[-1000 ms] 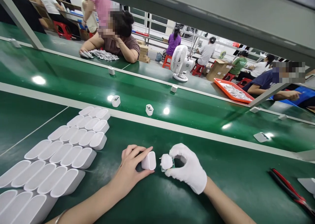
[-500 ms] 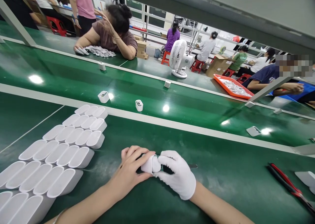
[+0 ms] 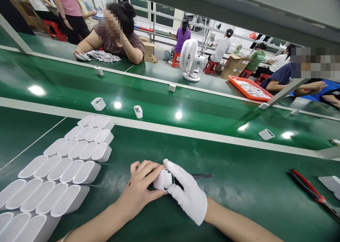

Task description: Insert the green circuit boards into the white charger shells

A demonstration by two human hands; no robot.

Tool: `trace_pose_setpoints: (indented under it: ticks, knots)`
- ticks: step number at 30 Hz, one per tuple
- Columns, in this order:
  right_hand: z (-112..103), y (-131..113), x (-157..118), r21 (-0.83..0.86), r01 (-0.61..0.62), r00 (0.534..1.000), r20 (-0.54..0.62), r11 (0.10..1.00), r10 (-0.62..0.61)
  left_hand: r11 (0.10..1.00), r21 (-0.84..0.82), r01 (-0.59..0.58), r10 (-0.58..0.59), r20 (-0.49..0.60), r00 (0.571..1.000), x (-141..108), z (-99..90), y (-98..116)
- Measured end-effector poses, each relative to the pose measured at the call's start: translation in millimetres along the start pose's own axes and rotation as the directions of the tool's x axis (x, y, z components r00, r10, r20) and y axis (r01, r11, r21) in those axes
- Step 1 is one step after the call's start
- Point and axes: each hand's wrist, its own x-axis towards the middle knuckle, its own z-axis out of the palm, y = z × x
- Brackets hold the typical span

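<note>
Bare-skinned, my left hand [image 3: 145,183] grips a small white oval housing [image 3: 159,182], its open end facing right. A white piece shows inside that opening. My right hand [image 3: 187,192], in a white glove, is at the open end; its thumb and fingers are spread around the piece's edge, and a thin greenish edge shows between them. Whether the right fingertips grip anything is hard to see. Dark tweezers [image 3: 203,176] lie on the green table just behind the gloved hand.
Rows of white oval housings [image 3: 65,199] stand at left. Red-and-black pliers [image 3: 308,189] and a white part [image 3: 330,185] lie at right. Beyond a pale rail [image 3: 186,134], a green belt [image 3: 159,100] carries small white parts. Across it are a fan [image 3: 189,59], a red tray [image 3: 249,88] and several people.
My right hand's fingers have straightened and opened wider beside the housing. More of the tweezers shows. White parts on the belt have shifted left.
</note>
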Motion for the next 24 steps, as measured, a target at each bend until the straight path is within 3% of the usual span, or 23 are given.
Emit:
trace_pose_setpoints:
  ticks: [2,4,7,11,15,18,21,24]
  knots:
    - [3.3,1.7,0.7,0.221,-0.086,0.996,0.044,0.971,0.078,0.999,0.022,-0.027,0.027,-0.004,1.0,-1.0,-0.8,0.3]
    - [1.9,3.1,2.6,0.302,-0.11,0.994,0.052,0.947,0.099,0.998,0.036,-0.045,0.046,-0.026,0.999,-1.3,-1.5,-0.4]
    - [-6.4,4.5,7.5,0.082,0.026,1.0,-0.019,0.996,-0.024,0.997,0.047,-0.067,0.069,-0.05,0.996,-0.4,-2.4,-2.0]
    - [-16.5,4.4,13.3,-0.145,0.251,0.961,-0.079,0.957,-0.264,0.995,0.071,-0.067,0.07,-0.043,0.997,1.6,-3.6,-2.7]
    - [-17.9,4.3,14.6,-0.221,0.286,0.944,-0.101,0.933,-0.313,0.995,0.084,-0.06,0.065,-0.049,0.997,2.4,-4.4,-1.9]
    - [-16.7,5.4,13.7,-0.325,0.319,0.937,-0.031,0.89,-0.347,0.992,0.098,-0.075,0.08,-0.055,0.995,1.9,-4.8,-1.7]
    - [-15.8,5.6,11.3,-0.488,0.297,0.95,0.066,0.821,-0.305,0.99,0.107,-0.092,0.1,-0.071,0.993,1.0,-5.3,-2.0]
    - [-16.0,4.6,10.1,-0.543,0.299,0.946,0.059,0.785,-0.32,0.991,0.091,-0.096,0.104,-0.085,0.991,0.5,-5.4,-1.8]
